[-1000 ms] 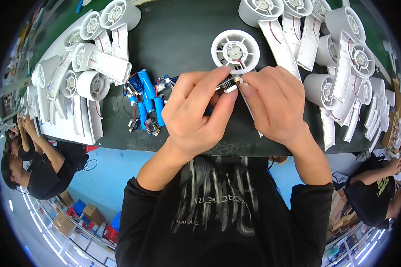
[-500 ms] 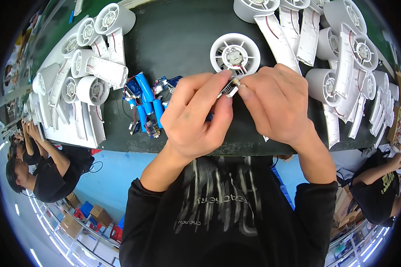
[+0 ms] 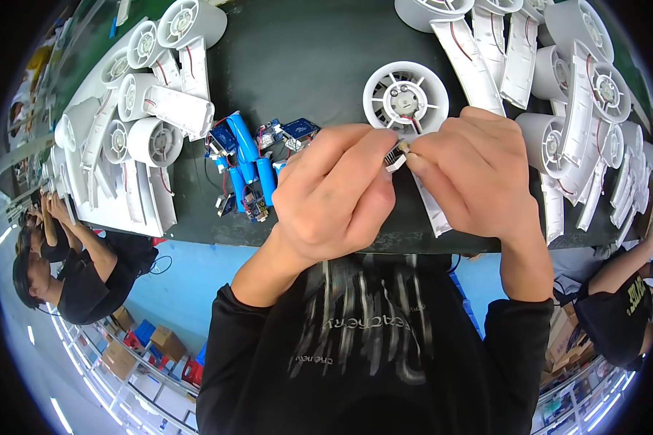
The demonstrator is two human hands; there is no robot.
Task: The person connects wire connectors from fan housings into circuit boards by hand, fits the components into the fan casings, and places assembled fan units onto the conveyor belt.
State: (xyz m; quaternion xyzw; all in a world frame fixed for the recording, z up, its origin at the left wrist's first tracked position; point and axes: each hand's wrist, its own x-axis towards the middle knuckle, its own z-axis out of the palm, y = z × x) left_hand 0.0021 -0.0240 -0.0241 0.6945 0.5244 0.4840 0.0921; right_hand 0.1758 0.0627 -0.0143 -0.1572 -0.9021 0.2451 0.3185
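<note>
A small part [image 3: 394,161] with dark ridges and a white edge is pinched between the thumb and fingers of my left hand [image 3: 330,196]. My right hand [image 3: 479,174] is closed too, its thumb and forefinger pressed together at a tiny tan-coloured piece [image 3: 404,147] beside that part. Whether the two pieces are joined, I cannot tell. Just beyond my fingertips lies a white round fan housing [image 3: 371,101] with a spoked motor mount and a red wire. Its long white handle shell [image 3: 431,210] runs toward me, partly hidden under my right hand.
Blue cylindrical batteries wired to circuit boards [image 3: 247,170] lie left of my hands on the dark table [image 3: 297,58]. White fan housings with handles are piled at the left [image 3: 152,145] and right [image 3: 544,138]. Other people [image 3: 87,268] sit at both sides.
The view has shifted a little, so most table items sit further right. More of the handle shell shows below my hands. Both hands keep their pinch.
</note>
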